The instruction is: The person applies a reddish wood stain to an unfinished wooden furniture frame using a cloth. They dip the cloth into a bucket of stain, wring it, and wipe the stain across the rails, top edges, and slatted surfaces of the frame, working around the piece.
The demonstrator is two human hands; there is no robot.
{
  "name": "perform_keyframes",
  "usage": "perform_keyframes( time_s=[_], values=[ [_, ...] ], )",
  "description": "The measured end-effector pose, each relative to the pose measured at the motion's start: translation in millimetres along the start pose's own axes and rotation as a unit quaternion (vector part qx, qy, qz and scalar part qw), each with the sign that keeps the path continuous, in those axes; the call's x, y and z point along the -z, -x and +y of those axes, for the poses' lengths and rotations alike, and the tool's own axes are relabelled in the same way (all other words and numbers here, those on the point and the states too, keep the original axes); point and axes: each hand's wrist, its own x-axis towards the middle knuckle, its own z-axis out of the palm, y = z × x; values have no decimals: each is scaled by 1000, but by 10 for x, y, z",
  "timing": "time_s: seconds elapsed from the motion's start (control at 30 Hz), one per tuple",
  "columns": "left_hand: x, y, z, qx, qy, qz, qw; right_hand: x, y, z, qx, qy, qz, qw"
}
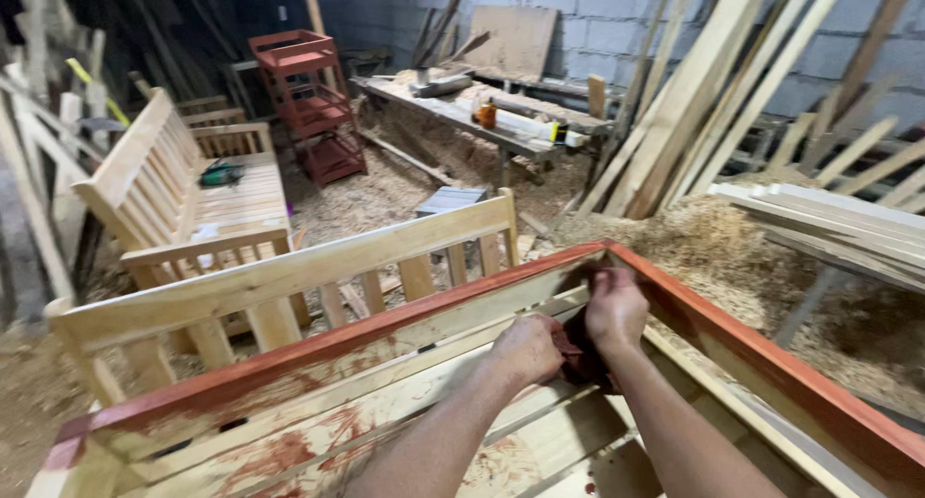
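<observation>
- A dark red rag (578,355) is sitting bunched in the inner corner of a large wooden frame (405,317), just below where its two red-stained top rails are meeting.
- The left hand (526,349) is pressing on the rag from the left, with its fingers curled closed around the cloth.
- The right hand (615,307) is resting higher, against the corner of the frame, fingers bent narrow; whether they are pinching the rag's upper edge or only bracing on the wood I cannot tell.
- The top rails are carrying an even red-brown stain, while the inner boards and slats (568,431) are showing only streaks and blotches on pale wood.
- Risk, as I judge it: the loaded rag could be dripping or smearing onto bare slats below, leaving more blotches; pressing hard in the tight corner could be pooling stain there or catching fingers on a rough edge.
- Just beyond the frame an unstained slatted bench back (289,276) is standing; wet stain could be rubbing onto it.
- Farther off, a pale wooden bench (193,199), a red-painted shelf unit (308,93), a cluttered table (462,113), leaning planks (703,93) and sawdust (732,257) are filling the workshop.
</observation>
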Motion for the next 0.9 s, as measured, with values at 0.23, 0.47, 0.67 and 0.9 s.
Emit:
perform_keyframes(
  time_s=[0.23,0.47,0.67,0.9],
  values=[
    [-60,55,-384,-64,36,98,992,-789,-230,230,-110,-141,88,980],
    [175,318,-883,-12,-3,80,997,-1117,649,-351,-108,-159,4,981],
    [643,821,-1178,78,-61,36,994,-1315,1331,-851,3,-143,-48,989],
    [575,781,-1061,9,-27,114,993,-1182,1030,-842,-67,-137,-51,987]
  ],
)
